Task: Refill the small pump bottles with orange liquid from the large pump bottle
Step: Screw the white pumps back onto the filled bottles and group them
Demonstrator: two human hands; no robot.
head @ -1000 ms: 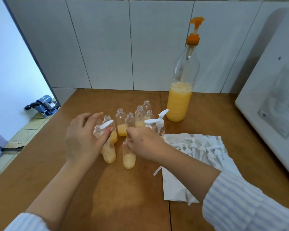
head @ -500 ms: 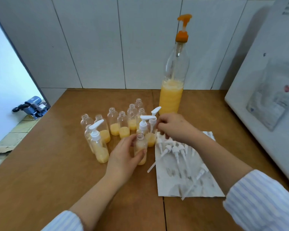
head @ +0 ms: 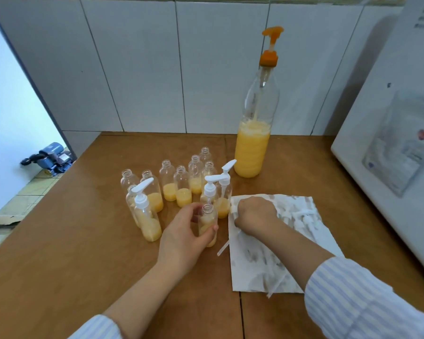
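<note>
White-tiled walls back a wooden table [head: 59,241]; left hand [head: 184,238] fingers grip an uncapped bottle [head: 208,223], right hand [head: 255,215] fingers' hold unclear.

There is only one view, from a camera worn on the person's head, so no other view overlaps with it. It looks forward and steeply down onto the brown table [head: 59,253], close enough that both forearms run in from the bottom edge. The wide lens bends the tiled wall [head: 145,69] behind the table and the white appliance [head: 377,155] to the right of the table. Left of the table, the view spills past its edge to the floor, where a blue pump motor [head: 52,157] sits.
</note>
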